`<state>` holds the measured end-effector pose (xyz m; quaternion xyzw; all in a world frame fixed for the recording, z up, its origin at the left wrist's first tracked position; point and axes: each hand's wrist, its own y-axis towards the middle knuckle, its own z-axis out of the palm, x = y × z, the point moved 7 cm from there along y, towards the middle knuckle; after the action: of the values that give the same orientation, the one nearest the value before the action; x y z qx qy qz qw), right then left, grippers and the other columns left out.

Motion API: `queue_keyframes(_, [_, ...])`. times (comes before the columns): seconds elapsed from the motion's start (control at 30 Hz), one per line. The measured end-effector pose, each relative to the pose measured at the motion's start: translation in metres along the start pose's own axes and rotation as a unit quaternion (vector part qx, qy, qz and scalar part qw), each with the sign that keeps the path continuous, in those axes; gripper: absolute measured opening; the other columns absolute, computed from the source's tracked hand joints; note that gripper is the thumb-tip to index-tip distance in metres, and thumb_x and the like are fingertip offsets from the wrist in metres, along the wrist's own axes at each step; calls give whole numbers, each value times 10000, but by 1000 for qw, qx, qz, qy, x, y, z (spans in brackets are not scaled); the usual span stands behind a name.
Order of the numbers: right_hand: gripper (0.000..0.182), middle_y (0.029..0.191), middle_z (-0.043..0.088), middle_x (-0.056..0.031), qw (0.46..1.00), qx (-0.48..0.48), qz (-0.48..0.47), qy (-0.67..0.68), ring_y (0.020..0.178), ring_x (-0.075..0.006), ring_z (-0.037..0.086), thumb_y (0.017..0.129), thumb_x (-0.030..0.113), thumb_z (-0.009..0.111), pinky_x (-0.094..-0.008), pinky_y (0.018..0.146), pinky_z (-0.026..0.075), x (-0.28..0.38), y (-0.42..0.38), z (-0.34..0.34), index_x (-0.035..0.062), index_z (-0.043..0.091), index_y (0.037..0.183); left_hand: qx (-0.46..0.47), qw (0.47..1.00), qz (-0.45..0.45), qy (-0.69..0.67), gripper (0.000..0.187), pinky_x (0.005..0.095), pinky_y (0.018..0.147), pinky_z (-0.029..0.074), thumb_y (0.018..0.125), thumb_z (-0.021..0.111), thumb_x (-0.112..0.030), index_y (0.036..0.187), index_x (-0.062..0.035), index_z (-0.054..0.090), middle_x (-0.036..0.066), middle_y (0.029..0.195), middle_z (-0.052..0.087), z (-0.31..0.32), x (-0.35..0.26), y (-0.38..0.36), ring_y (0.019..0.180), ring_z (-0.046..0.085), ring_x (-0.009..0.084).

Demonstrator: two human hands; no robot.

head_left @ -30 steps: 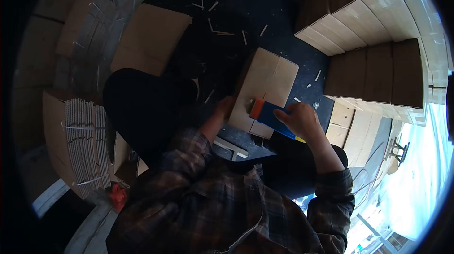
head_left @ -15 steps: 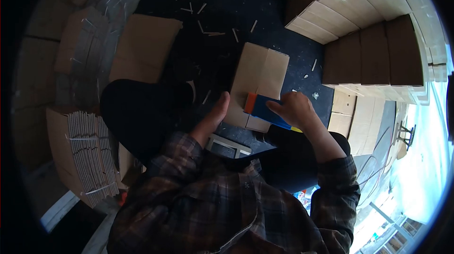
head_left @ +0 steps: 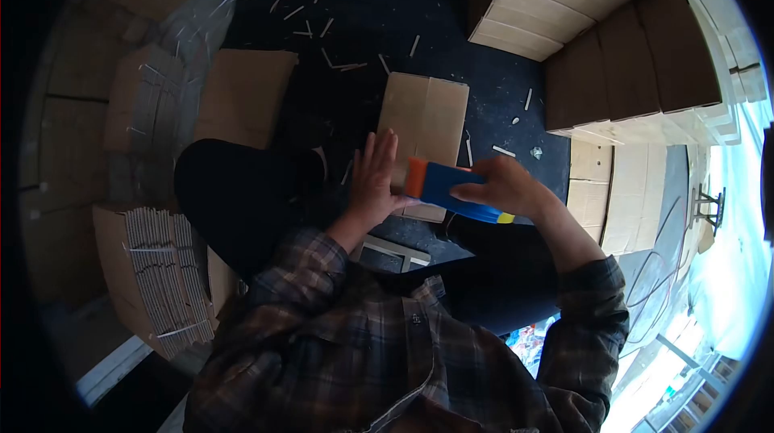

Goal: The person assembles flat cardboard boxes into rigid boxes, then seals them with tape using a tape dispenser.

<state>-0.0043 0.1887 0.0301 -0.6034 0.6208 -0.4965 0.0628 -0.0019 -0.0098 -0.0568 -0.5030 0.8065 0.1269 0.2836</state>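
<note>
Carton (head_left: 427, 114) on dark floor (head_left: 347, 10), in front of person. R hand (head_left: 504, 185) gripping blue tool (head_left: 451, 189) w/ orange end, over carton's near part. L hand (head_left: 373, 185) flat, fingers spread, nothing gripped, at carton's L edge by orange end; can't tell if pressing. Stacked boxes (head_left: 592, 74) to R, strapped flat cardboard bundle (head_left: 165, 280) to L, thin strips (head_left: 414, 46) scattered beyond.

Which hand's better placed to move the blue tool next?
Probably the right hand: it grips the blue tool over the box. The left hand is open by the tool's orange end.
</note>
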Motion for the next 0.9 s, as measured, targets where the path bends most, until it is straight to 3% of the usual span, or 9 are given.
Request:
queue_keyframes(0.23, [431, 864, 693, -141, 998, -29, 43, 35, 779, -225, 682, 803, 421, 729, -334, 733, 532, -98, -62, -39, 24, 708, 971, 6, 999, -18, 26, 1288, 639, 1112, 77, 544, 865, -433, 1519, -133, 78, 92, 1581, 129, 0, -1, 3, 1447, 57, 385])
queue_keyframes(0.43, [483, 874, 691, -152, 994, -30, 103, 21, 786, -237, 685, 770, 452, 740, -334, 731, 531, -147, -35, -17, 34, 707, 1009, 17, 998, -26, 56, 1284, 654, 1101, 70, 548, 831, -505, 1518, -120, 82, 97, 1579, 139, 2, 0, 3, 1444, 44, 400])
queue_keyframes(0.67, [552, 960, 678, -157, 993, 11, 115, -18, 896, -269, 671, 800, 541, 651, -368, 800, 515, -140, 9, 5, 51, 684, 1052, 25, 998, -33, 54, 1275, 669, 1090, 75, 556, 820, -514, 1515, -100, 88, 111, 1576, 142, 3, 2, 2, 1439, 40, 421])
queue_keyframes(0.9, [603, 970, 675, -152, 987, 44, 135, -70, 907, -274, 668, 802, 575, 633, -361, 795, 518, -110, 39, 19, 30, 676, 1057, 18, 998, -21, 55, 1264, 675, 1082, 99, 565, 824, -495, 1513, -94, 92, 133, 1572, 141, 1, 3, 2, 1433, 45, 441])
